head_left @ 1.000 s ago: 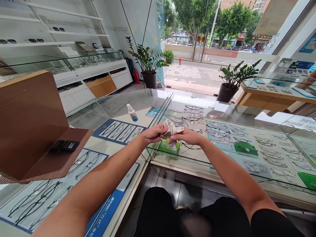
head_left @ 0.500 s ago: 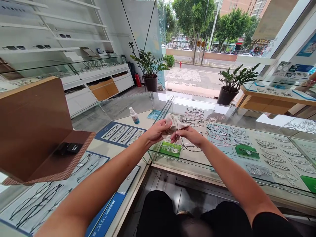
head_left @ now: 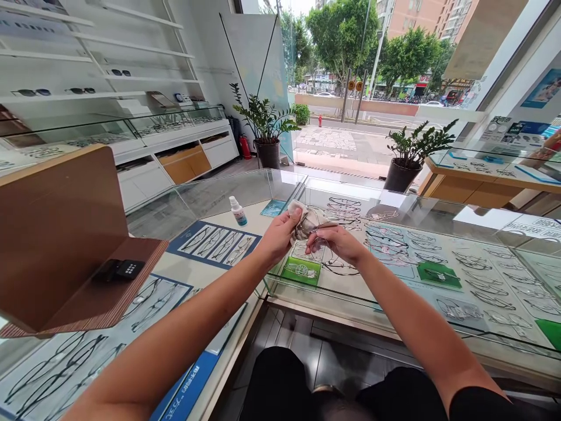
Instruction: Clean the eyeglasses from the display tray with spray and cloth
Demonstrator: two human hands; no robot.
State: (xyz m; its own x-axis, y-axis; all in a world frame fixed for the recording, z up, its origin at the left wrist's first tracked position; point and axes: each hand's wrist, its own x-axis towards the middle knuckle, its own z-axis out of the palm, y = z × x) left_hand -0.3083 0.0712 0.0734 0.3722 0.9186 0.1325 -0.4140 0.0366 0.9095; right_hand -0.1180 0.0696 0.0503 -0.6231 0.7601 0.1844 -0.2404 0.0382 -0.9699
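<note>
Above the glass counter, my left hand (head_left: pixel 280 233) is closed on a pale wiping cloth (head_left: pixel 312 218), bunched around part of a pair of thin-rimmed eyeglasses (head_left: pixel 303 227). My right hand (head_left: pixel 336 241) pinches the same glasses from the other side, fingers curled under them. One lens area shows against the cloth; the rest is hidden by fingers and fabric. A white spray bottle (head_left: pixel 238 211) with a blue label stands upright on the counter, beyond my left forearm.
The glass display case (head_left: pixel 385 304) holds many eyeglass frames and green cards. At left stands a brown folded board (head_left: pixel 61 228) with a small black keypad-like device (head_left: pixel 130 266) on its base. Potted plants (head_left: pixel 266 153) stand near the glass front.
The cloth has shifted in my hands, so more of the glasses' rim shows now. My left hand has turned slightly; both hands stay in about the same place.
</note>
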